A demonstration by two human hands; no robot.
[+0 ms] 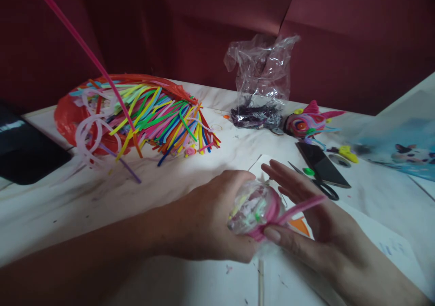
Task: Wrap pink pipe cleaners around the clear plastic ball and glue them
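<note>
My left hand (207, 215) is wrapped round a small clear ball (249, 208) with bits of colour inside, low in the middle of the view. A pink pipe cleaner (299, 208) winds round the ball's right side. My right hand (306, 224) presses its thumb on that pink winding, with its fingers stretched out behind the ball. A thin wooden stick (261, 281) pokes down from under the ball.
A red bag (66, 115) spilling several coloured pipe cleaners (163, 120) lies at the left. A clear plastic bag (260, 77), a colourful craft figure (307, 122), a phone (321, 163), scissors (321, 186) and white paper (387, 247) sit on the white table (68, 201).
</note>
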